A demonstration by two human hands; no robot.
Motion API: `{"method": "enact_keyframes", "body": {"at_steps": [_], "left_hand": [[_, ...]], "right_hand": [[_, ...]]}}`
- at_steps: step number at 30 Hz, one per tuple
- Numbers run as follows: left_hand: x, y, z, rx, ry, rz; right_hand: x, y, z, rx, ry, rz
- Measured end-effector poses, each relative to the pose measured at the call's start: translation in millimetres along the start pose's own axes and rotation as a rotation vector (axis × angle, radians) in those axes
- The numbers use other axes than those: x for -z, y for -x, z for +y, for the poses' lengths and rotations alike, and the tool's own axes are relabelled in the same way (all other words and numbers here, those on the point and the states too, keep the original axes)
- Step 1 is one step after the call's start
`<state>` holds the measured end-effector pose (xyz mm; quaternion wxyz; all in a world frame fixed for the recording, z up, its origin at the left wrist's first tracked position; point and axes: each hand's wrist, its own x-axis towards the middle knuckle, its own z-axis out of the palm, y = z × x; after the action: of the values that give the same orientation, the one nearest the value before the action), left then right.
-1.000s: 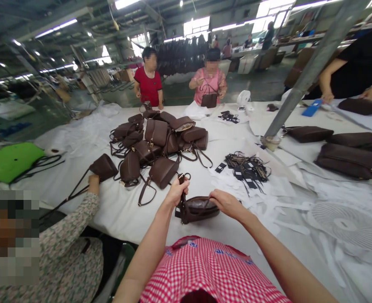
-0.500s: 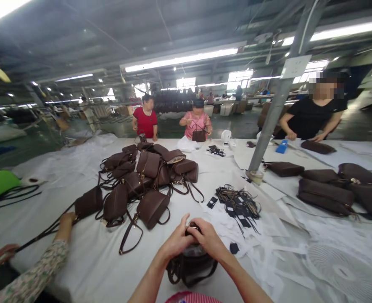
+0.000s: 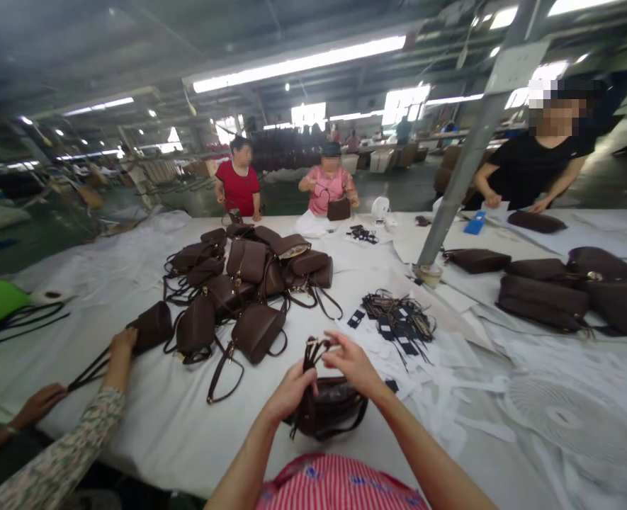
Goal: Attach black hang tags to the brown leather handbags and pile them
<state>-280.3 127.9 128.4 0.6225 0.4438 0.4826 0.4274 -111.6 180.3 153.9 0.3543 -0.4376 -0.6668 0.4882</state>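
Observation:
A dark brown handbag (image 3: 326, 411) rests on the white-covered table right in front of me. My left hand (image 3: 293, 389) is closed round the bag's gathered strap (image 3: 309, 354) at its left side. Over the bag's right side, my right hand (image 3: 349, 360) has its fingers bent by the end of the strap; whether they pinch it is too small to tell. Beyond my hands lies a heap of brown bags (image 3: 249, 262). Black tags with cords (image 3: 401, 319) are piled to the right.
At the left, a co-worker's hand (image 3: 125, 340) touches another bag (image 3: 154, 327). A grey post (image 3: 454, 177) rises from the table at the right. More brown bags (image 3: 541, 301) lie beyond it, and a round white fan (image 3: 562, 418) is at the lower right.
Both hands have moved apart from the bag's top, and the strap now stands up in my left hand. The co-worker's arms at the left have shifted slightly up and right.

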Motion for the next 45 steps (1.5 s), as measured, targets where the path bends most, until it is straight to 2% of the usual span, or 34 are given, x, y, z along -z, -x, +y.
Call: {"method": "enact_keyframes", "body": {"at_steps": [2, 3, 6, 8, 13, 16, 19, 21, 24, 26, 27, 30, 33, 39, 45], "left_hand": [[1.9, -3.0, -1.7, 0.026, 0.208, 0.083], [3.9, -5.4, -2.5, 0.025, 0.306, 0.143], [12.8, -12.4, -4.8, 0.036, 0.523, 0.271], [17.6, -13.9, -4.7, 0.047, 0.615, 0.317], [17.4, -12.9, -4.1, 0.047, 0.773, 0.373], [18.7, -12.9, -5.9, 0.064, 0.789, 0.377], [28.1, -9.2, -7.2, 0.053, 0.697, 0.369], [34.9, -4.1, -7.5, 0.036, 0.544, 0.346], [37.4, 3.2, -7.2, 0.058, 0.255, 0.197], [33.6, 4.3, -6.8, 0.072, 0.122, 0.091], [31.2, 3.5, -6.5, 0.068, 0.101, 0.076], [28.3, -2.6, -6.0, 0.053, 0.235, 0.170], [33.7, -7.8, -6.6, 0.075, 0.412, 0.252], [43.1, -6.6, -11.5, 0.064, 0.539, 0.237], [42.0, -4.9, -11.4, 0.077, 0.513, 0.232]], "right_hand": [[7.4, 2.6, 2.9, -0.101, -0.135, 0.076], [10.6, 4.4, 5.9, -0.154, -0.133, 0.069], [9.8, 14.4, 18.9, -0.250, -0.091, -0.146], [-3.6, 25.8, 26.0, -0.254, -0.039, -0.240], [-60.7, 50.0, 34.7, -0.092, 0.191, -0.294], [-78.1, 55.2, 37.1, -0.064, 0.378, -0.324], [-69.3, 58.0, 39.2, -0.062, 0.378, -0.302], [-52.9, 58.6, 39.5, 0.034, 0.383, -0.241], [-25.8, 55.6, 36.1, 0.206, 0.513, -0.198], [-12.9, 51.9, 31.4, 0.238, 0.638, -0.233], [-8.9, 50.3, 28.9, 0.238, 0.694, -0.261], [-4.7, 49.0, 24.2, 0.249, 0.794, -0.349], [-6.8, 53.6, 24.8, 0.274, 0.787, -0.436], [-7.1, 58.3, 19.6, 0.311, 0.784, -0.576], [-4.1, 51.6, 5.5, 0.363, 0.871, -0.661]]}}
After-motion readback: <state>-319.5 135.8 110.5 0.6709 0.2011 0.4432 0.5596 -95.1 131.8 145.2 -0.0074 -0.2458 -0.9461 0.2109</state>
